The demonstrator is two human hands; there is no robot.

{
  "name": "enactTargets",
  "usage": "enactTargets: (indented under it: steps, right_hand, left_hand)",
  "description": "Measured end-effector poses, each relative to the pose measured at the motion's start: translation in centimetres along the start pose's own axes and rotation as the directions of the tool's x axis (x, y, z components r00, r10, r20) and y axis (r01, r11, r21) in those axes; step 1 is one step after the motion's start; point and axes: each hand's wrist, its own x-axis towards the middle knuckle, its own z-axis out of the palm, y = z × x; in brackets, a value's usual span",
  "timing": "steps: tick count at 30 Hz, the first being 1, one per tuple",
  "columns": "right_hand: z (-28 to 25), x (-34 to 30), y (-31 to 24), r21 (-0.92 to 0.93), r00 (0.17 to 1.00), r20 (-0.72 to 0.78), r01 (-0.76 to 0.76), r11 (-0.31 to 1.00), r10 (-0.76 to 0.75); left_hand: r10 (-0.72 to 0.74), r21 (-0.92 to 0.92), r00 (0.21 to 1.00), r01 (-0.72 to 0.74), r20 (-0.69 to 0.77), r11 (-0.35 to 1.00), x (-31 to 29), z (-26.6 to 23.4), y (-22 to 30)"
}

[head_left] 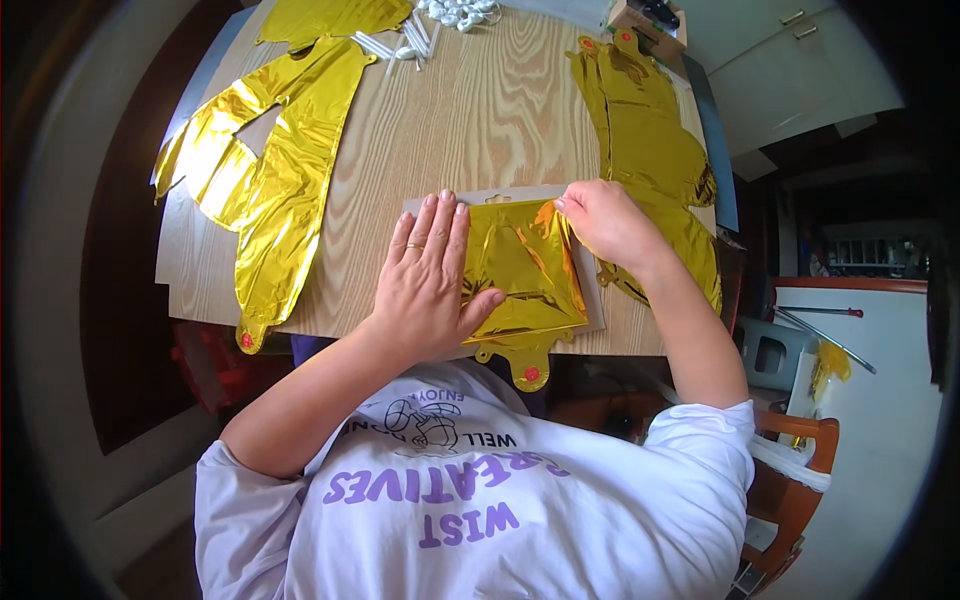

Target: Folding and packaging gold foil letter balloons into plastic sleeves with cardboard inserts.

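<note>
A gold foil balloon (515, 275), folded into a rough rectangle, lies on a flat grey-brown card (592, 300) at the table's near edge. Its tail, a rounded tab (530, 374) with a red dot, hangs past that edge. My left hand (428, 268) rests flat over the left side of the foil and card, fingers straight and thumb apart. At the upper right corner, my right hand (605, 222) pinches the foil's edge between thumb and curled fingers. Creases run across the foil below that pinch.
Unfolded gold foil balloons lie at the left (300, 170), at the far left (335, 18) and in a pile (650, 130) at the right. White straws (420, 42) and white coils (460, 12) sit at the back, beyond them a cardboard box (655, 25). A wooden chair (825, 445) stands at right.
</note>
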Motion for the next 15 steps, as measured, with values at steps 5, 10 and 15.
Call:
enactTargets:
  steps: [5, 10, 15]
  right_hand:
    - [-0.6, 0.2, -0.5, -0.173, 0.999, 0.034, 0.009, 0.985, -0.003]
    - [-1.2, -0.6, -1.3, -0.183, 1.000, 0.002, -0.030, 0.983, 0.031]
    - [0.4, -3.1, -1.6, -0.251, 0.962, -0.206, 0.128, 0.959, -0.182]
  left_hand:
    - [0.003, 0.039, 1.000, -0.004, 0.014, 0.999, -0.1, 0.1, -0.1]
    - [-0.008, 0.040, 1.000, 0.007, 0.030, 0.999, -0.1, 0.1, 0.0]
    - [-0.002, 0.047, 1.000, 0.001, 0.027, 0.999, -0.1, 0.1, 0.1]
